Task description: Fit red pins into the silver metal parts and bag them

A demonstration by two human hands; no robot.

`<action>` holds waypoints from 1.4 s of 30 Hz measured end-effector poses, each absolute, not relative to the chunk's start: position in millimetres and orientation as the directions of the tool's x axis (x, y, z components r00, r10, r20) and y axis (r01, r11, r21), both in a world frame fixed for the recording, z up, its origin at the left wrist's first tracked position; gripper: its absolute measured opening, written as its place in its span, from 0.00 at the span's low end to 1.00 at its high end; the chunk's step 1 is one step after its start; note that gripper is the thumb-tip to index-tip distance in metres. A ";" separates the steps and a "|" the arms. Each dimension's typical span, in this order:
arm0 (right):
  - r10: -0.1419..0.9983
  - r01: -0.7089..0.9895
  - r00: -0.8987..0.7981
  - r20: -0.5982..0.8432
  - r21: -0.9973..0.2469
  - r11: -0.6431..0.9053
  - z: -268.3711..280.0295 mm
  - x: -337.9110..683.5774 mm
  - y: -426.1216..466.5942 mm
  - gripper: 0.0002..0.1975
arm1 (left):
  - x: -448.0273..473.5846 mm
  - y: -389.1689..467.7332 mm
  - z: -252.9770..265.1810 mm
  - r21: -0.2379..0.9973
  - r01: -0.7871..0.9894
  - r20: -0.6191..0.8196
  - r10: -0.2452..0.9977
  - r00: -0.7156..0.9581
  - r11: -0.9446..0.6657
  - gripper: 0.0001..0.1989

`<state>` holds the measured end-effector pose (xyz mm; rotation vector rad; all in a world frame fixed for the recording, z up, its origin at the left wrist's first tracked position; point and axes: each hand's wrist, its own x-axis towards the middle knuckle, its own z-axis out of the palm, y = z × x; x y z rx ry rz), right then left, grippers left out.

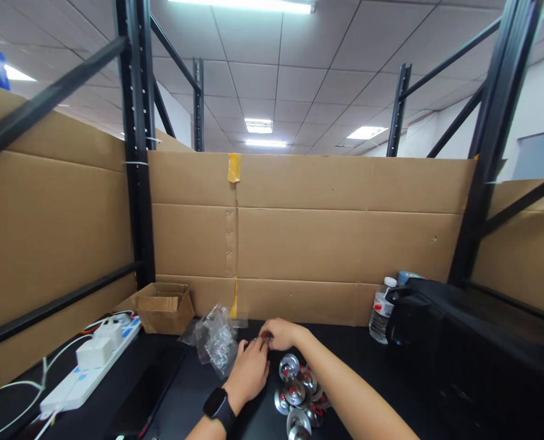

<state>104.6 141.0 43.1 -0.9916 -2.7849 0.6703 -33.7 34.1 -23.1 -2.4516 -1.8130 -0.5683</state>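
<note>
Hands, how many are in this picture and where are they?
2: the left hand, to the left of the shiny metal pieces, and the right hand, close to it and farther back.

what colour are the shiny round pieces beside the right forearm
The shiny round pieces are silver, with some red; the head view shows them best.

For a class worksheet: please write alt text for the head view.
A person's left hand and right hand meet over a black tabletop, beside a cluster of shiny metal parts. Crumpled clear plastic lies left of the hands; a cardboard wall stands behind.
</note>
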 end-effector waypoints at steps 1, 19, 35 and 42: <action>0.589 0.571 -0.805 -0.067 -0.359 0.739 39.2 116.5 140.2 0.23 | -31.6 33.9 -22.7 0.188 0.922 0.307 0.912 0.271 -0.337 0.29; 0.895 0.790 -0.389 0.219 -0.420 0.446 23.4 208.0 149.4 0.15 | -32.5 28.6 -19.6 0.352 0.833 0.315 0.892 0.323 -0.426 0.21; 0.672 0.539 -0.737 0.072 -0.539 0.648 94.5 222.4 84.0 0.07 | -8.8 13.0 -1.6 0.560 0.714 0.390 0.894 0.219 -0.419 0.21; 0.654 0.520 -0.749 0.104 -0.520 0.678 100.8 211.5 68.3 0.08 | 4.7 11.5 -2.6 0.661 0.653 0.331 0.925 0.189 -0.370 0.21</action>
